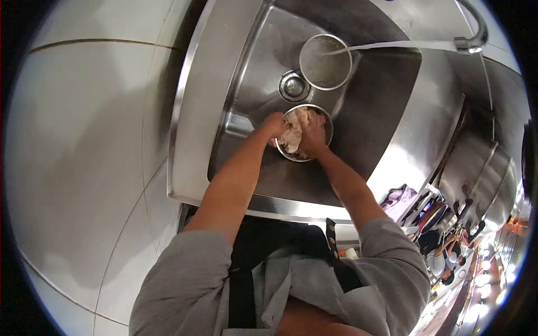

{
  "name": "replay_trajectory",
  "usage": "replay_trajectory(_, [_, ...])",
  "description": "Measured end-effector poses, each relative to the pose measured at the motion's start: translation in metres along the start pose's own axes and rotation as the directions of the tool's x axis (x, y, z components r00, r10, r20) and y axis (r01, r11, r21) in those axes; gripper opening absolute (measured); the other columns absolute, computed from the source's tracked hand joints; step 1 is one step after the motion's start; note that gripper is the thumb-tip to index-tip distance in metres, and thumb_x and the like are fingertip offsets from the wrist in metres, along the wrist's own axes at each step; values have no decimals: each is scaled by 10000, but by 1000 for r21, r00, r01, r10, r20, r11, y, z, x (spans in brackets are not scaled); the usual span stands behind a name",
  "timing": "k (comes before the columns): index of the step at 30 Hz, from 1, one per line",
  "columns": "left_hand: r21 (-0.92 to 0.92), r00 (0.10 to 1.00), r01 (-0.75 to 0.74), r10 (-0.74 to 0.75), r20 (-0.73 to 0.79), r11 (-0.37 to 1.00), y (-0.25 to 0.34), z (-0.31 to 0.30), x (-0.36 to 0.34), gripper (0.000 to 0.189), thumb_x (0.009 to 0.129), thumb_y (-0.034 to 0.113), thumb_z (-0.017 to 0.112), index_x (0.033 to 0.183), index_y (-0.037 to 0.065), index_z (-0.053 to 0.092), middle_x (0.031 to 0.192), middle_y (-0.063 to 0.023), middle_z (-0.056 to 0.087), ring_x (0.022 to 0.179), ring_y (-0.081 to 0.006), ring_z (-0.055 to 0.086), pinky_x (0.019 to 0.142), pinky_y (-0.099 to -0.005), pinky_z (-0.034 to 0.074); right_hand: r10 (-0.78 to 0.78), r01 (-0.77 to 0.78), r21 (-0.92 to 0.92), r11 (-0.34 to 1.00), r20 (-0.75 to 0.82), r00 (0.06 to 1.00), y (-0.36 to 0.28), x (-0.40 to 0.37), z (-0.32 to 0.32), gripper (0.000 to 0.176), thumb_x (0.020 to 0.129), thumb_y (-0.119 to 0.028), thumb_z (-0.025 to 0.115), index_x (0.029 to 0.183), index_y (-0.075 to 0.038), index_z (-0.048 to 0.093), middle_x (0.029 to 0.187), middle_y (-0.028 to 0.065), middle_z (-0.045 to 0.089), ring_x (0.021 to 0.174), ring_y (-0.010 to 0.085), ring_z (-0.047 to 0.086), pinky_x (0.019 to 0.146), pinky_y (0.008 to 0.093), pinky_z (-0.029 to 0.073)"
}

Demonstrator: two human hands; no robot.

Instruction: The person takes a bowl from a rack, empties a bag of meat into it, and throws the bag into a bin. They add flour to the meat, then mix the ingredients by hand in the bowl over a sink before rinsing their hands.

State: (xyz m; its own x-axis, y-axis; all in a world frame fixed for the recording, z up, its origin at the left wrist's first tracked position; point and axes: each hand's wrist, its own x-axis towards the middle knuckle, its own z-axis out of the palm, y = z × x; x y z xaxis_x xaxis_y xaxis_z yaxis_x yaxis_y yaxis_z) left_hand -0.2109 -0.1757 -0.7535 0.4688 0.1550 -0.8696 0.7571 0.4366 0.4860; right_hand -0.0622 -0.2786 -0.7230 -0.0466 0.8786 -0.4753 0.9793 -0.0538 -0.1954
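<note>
Inside the sink stands a round metal bowl (pixel 295 159) filled with pale, pinkish-brown pieces that look like raw meat (pixel 290 134). My left hand (pixel 273 126) is closed around the bowl's left rim. My right hand (pixel 314 131) reaches into the bowl from the right, its fingers curled over the meat and partly hidden in it. Just beyond, a second round metal container (pixel 326 63) holds cloudy water, and a stream from the faucet (pixel 472 43) runs into it.
The steel sink (pixel 353 123) has a drain (pixel 293 86) left of the water container. White wall tiles (pixel 84 140) rise at the left. At the right are a purple cloth (pixel 399 199), pans (pixel 432 217) and people (pixel 443 260) farther off.
</note>
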Motion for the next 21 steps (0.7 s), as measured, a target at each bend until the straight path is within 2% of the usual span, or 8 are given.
replay_trajectory(2, [-130,971,-50,18,-240,990,9,9,-30,342,789,121,608,1091,-24,538,888,-242,612,615,-397,633,408,-456,536,201,-194,141,971,-37,979,-10,1,15,883,610,-300,741,1369,-148,317,1389,247,268,1272,442,263,1016,534,240])
replay_trajectory(4, [-129,972,-56,25,-232,990,-4,17,-19,312,804,133,593,1081,-3,548,911,-233,611,632,-396,635,411,-457,537,395,-361,263,895,-92,914,-6,11,14,846,623,-260,725,1361,-142,331,1384,226,298,1256,425,308,1004,510,280])
replay_trajectory(6, [-121,972,-66,36,-233,990,-6,9,-13,283,819,145,578,1072,19,559,934,-225,610,650,-395,637,413,-457,538,620,-616,483,622,176,764,-9,17,6,651,684,-177,652,1287,-77,428,1189,183,529,1105,336,507,957,404,381])
replay_trajectory(10, [-155,978,-45,12,-206,987,-6,3,-9,263,781,130,583,1024,30,584,932,-212,622,765,-378,641,540,-483,547,541,-787,578,215,601,588,-6,9,-59,562,716,-157,652,1254,-128,496,1143,155,571,1085,291,532,894,413,422])
replay_trajectory(12, [254,783,-147,270,-560,956,-45,28,29,279,738,110,613,1005,32,600,935,-231,621,902,-377,610,720,-465,523,444,-697,676,240,562,698,11,0,-27,521,719,-139,662,1221,-99,530,1136,121,586,1046,236,555,861,364,445])
replay_trajectory(15, [161,824,-145,209,-527,976,-14,10,-18,305,708,91,632,1007,38,601,1011,-238,598,1009,-373,560,833,-421,477,532,-500,840,210,331,779,-14,-41,-60,472,709,-143,680,1165,-84,575,1088,113,620,977,225,594,835,330,459])
replay_trajectory(17, [158,837,-129,193,-512,979,-27,9,-3,316,696,86,643,1004,36,600,1028,-226,595,1005,-373,562,828,-422,483,541,-421,722,548,77,837,-20,-64,-76,454,706,-192,700,1130,-70,594,1054,118,640,921,232,624,824,312,472])
replay_trajectory(21, [320,905,-63,189,-380,945,-26,6,1,351,665,102,684,1000,38,602,1056,-207,592,991,-382,563,835,-425,482,537,-433,712,553,93,838,-59,-84,-134,478,696,-217,716,1113,-22,589,1049,147,635,997,274,604,888,335,453])
